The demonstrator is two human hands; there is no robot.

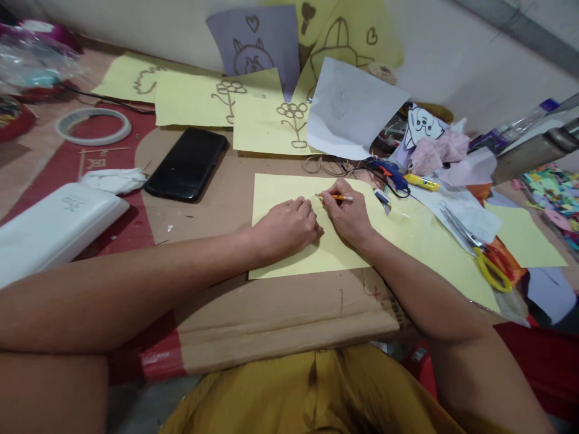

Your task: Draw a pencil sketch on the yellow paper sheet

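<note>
My right hand pinches a short orange pencil, its tip at the upper middle of a yellow sheet of paper. Resting palm down on the same sheet, my left hand is open, its fingers slightly bent and close to the pencil tip. No clear drawn lines can be made out on this sheet. Beneath the paper lies a brown cardboard surface.
Yellow sheets with flower drawings lie behind, near a black phone. To the left are a tape roll and a white power bank. A blue glue gun and yellow-and-red-handled scissors are on the right.
</note>
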